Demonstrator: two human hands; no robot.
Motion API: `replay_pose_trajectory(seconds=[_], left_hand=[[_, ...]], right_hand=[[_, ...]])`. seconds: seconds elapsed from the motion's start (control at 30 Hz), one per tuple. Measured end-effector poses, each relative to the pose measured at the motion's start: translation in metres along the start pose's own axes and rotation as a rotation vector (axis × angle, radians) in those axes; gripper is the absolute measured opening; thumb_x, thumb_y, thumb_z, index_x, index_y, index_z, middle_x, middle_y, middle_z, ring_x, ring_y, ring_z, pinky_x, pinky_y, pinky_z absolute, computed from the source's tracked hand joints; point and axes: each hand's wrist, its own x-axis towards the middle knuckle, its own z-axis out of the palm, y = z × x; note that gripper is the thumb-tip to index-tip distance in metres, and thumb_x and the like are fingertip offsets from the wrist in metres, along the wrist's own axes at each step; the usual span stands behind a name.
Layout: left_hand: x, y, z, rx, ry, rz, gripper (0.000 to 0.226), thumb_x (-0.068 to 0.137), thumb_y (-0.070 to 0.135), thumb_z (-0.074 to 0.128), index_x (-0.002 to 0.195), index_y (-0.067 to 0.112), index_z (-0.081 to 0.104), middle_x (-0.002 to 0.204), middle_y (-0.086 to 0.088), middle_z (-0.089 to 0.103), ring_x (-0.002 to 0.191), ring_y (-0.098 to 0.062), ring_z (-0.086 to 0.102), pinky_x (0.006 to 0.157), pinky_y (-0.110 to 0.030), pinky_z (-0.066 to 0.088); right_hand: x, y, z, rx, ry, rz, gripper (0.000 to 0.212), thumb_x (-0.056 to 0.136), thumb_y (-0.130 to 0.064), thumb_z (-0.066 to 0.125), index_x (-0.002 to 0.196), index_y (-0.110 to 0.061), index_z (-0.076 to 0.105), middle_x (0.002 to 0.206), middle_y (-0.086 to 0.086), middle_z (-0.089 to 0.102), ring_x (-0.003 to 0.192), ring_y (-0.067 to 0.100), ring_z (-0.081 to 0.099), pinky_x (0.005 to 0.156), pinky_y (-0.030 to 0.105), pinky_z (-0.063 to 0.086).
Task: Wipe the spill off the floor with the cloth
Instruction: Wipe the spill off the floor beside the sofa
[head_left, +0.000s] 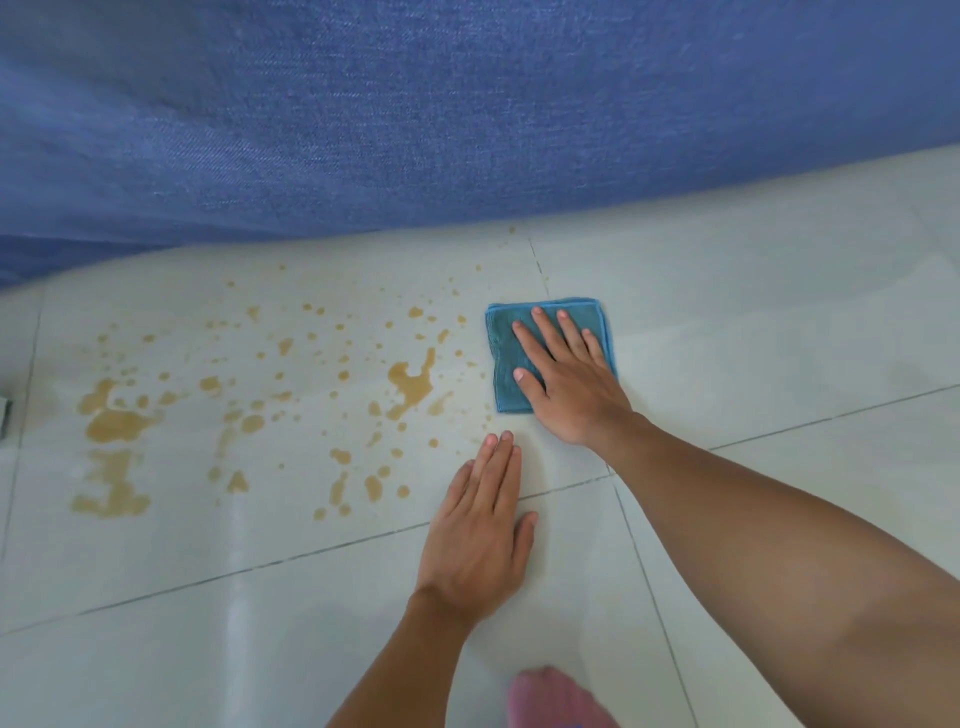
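Observation:
A brown liquid spill is scattered in puddles and drops over the pale floor tiles, from the far left to the middle. At its right edge lies a folded blue cloth, flat on the floor. My right hand presses flat on the cloth with fingers spread, covering its right half. My left hand rests palm-down on the bare tile just in front of the spill, fingers together, holding nothing.
A blue fabric-covered piece of furniture runs along the whole far side, right behind the spill. A pink object shows at the bottom edge. Dark grout lines cross the white tiles.

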Motion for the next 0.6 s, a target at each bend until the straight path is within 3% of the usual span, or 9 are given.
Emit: replay_pose_trajectory(seconds=[0.13,0.37,0.5,0.6], left_hand=[[-0.003,0.0,0.0,0.02,0.002,0.129,0.061,0.1,0.032,0.041,0.153,0.003,0.032,0.163,-0.008,0.024,0.152,-0.02,0.018,0.12,-0.037,0.019],[-0.003,0.0,0.006,0.071,-0.028,0.252,0.063,0.102,0.038,0.038,0.153,0.002,0.032,0.163,-0.012,0.024,0.152,-0.022,0.019,0.12,-0.037,0.018],[-0.005,0.002,0.005,0.065,-0.057,0.255,0.062,0.101,0.039,0.04,0.15,0.001,0.036,0.161,-0.014,0.028,0.151,-0.022,0.023,0.12,-0.036,0.017],[-0.004,0.003,0.003,0.042,-0.073,0.25,0.061,0.101,0.04,0.04,0.15,0.002,0.039,0.161,-0.012,0.029,0.151,-0.021,0.023,0.12,-0.035,0.017]], right_hand=[[-0.003,0.001,-0.001,0.023,0.0,0.008,0.063,0.105,-0.054,0.018,0.162,-0.036,-0.003,0.17,-0.012,-0.015,0.154,0.013,-0.022,0.125,0.043,-0.014],[0.002,-0.008,0.0,0.043,0.075,0.243,0.062,0.105,-0.051,0.016,0.162,-0.034,-0.002,0.17,-0.008,-0.014,0.156,0.02,-0.017,0.125,0.05,-0.012],[-0.027,-0.003,0.01,0.0,0.072,0.09,0.061,0.104,-0.052,0.015,0.162,-0.039,0.002,0.171,-0.012,-0.009,0.156,0.016,-0.016,0.126,0.045,-0.011],[-0.024,0.026,0.005,-0.003,0.096,0.272,0.062,0.104,-0.052,0.016,0.162,-0.038,0.003,0.171,-0.011,-0.007,0.157,0.017,-0.013,0.126,0.045,-0.01]])
